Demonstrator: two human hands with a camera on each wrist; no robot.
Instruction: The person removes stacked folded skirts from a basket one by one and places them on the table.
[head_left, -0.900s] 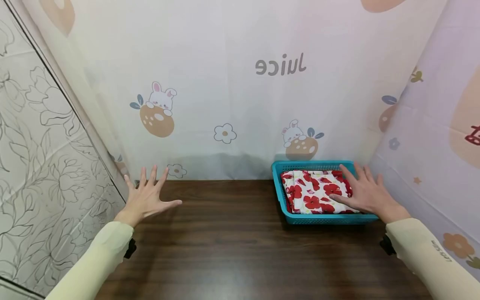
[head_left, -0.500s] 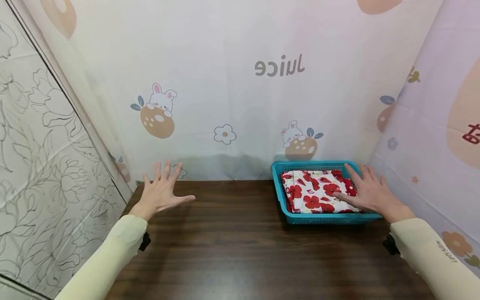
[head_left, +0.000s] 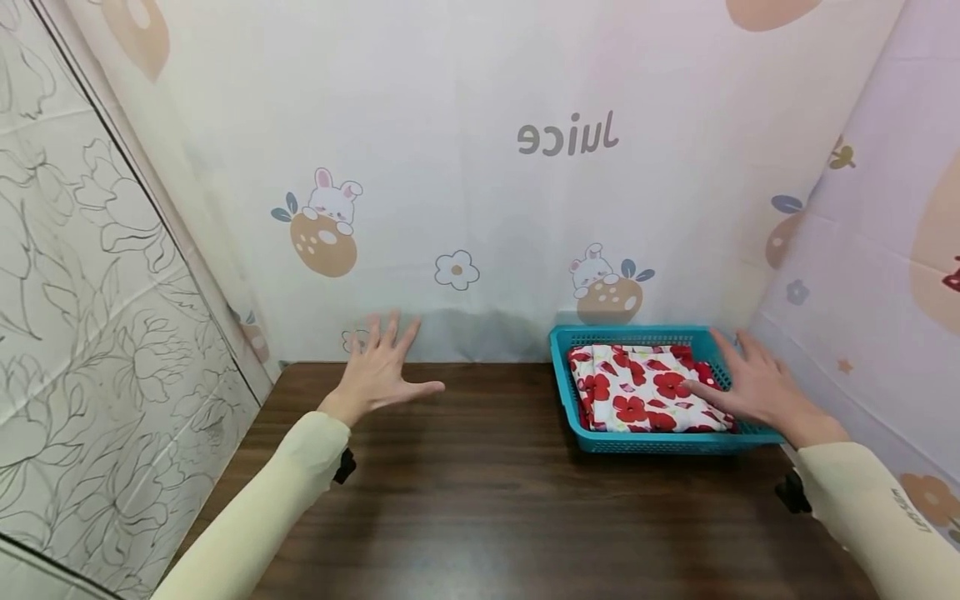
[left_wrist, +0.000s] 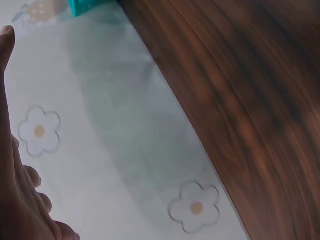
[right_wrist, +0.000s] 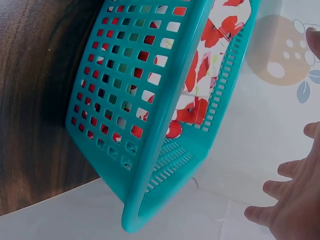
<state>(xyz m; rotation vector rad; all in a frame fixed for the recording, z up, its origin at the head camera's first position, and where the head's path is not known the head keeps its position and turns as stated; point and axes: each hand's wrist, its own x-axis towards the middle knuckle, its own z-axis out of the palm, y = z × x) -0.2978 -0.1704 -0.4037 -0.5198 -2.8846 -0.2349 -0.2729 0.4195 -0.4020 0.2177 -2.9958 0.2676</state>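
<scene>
A teal plastic basket (head_left: 675, 444) with perforated sides stands at the back right of the table. Inside it lies a folded cloth (head_left: 630, 387), white with red flowers; more red fabric shows at its right side. My right hand (head_left: 761, 387) hovers over the basket's right end, fingers spread and holding nothing. The right wrist view shows that hand (right_wrist: 300, 195) beside the basket's rim (right_wrist: 170, 100). Over the back left part of the table, my left hand (head_left: 378, 371) is spread with its thumb out to the right, and it holds nothing.
The brown wooden table (head_left: 465, 500) meets a white printed curtain (head_left: 465, 167) at its back edge. A line-drawn floral panel (head_left: 97, 333) closes off the left, and another printed curtain (head_left: 862, 275) the right.
My left hand has moved to the right, staying spread. My right hand has shifted slightly right over the basket. The basket and cloth stay where they were on the table.
</scene>
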